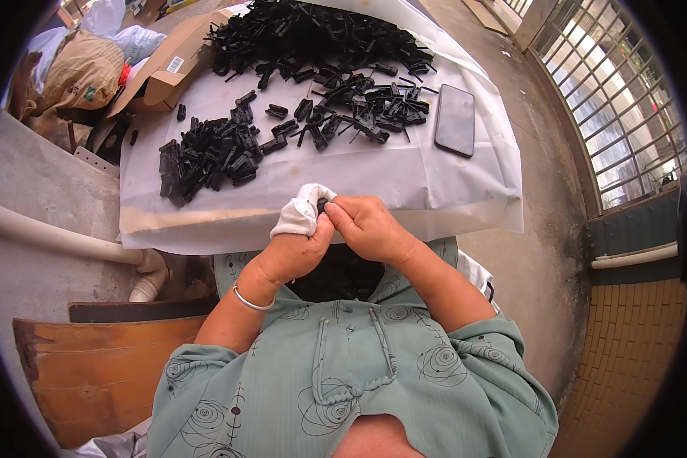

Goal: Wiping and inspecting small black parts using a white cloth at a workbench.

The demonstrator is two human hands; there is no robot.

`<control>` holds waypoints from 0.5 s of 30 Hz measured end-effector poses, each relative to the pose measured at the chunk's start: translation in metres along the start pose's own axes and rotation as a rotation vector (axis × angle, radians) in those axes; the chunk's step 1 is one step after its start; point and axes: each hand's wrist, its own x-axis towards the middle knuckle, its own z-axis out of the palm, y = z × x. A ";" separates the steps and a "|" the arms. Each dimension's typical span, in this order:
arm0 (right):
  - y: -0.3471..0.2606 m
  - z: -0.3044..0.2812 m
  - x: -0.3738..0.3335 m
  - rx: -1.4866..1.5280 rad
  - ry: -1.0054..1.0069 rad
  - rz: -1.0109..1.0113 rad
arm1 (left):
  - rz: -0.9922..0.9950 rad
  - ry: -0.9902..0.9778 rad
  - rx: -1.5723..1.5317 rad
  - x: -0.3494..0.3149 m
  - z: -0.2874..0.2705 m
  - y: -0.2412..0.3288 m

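Close together at the table's near edge, my two hands grip a small black plastic part (322,205), mostly hidden by the fingers. My left hand (296,246) has a white cloth glove (298,216) over its fingers and is closed around the part. The bare fingers of my right hand (368,227) are pinched on the same part from the right. Below them, a dark opening or container (340,276) sits at my lap, its contents too dark to make out. Beyond my hands lies a smaller pile of black plastic parts (214,156).
White sheeting (343,183) covers the table. A large heap of black parts (313,38) fills its far side, with a looser cluster (366,107) nearer. A phone (455,120) lies at the right, and an opened cardboard box (172,69) at the far left. Pipes (61,233) run along the left wall.
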 end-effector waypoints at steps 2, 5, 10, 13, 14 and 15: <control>0.006 -0.006 0.006 0.183 -0.069 0.070 | -0.059 -0.049 0.009 0.002 -0.007 -0.001; 0.016 -0.032 0.025 -0.358 0.293 0.003 | 0.251 0.241 0.516 0.025 -0.042 -0.015; 0.057 -0.061 0.058 -0.847 0.457 0.013 | 0.131 0.490 0.978 0.028 -0.070 -0.017; 0.049 -0.055 0.054 -0.697 0.467 -0.078 | 0.187 0.387 0.558 0.020 -0.054 -0.028; 0.044 -0.052 0.050 -0.695 0.458 -0.082 | 0.180 0.393 0.558 0.017 -0.047 -0.027; 0.037 -0.049 0.043 -0.524 0.472 -0.077 | -0.093 0.244 0.082 0.015 -0.040 -0.023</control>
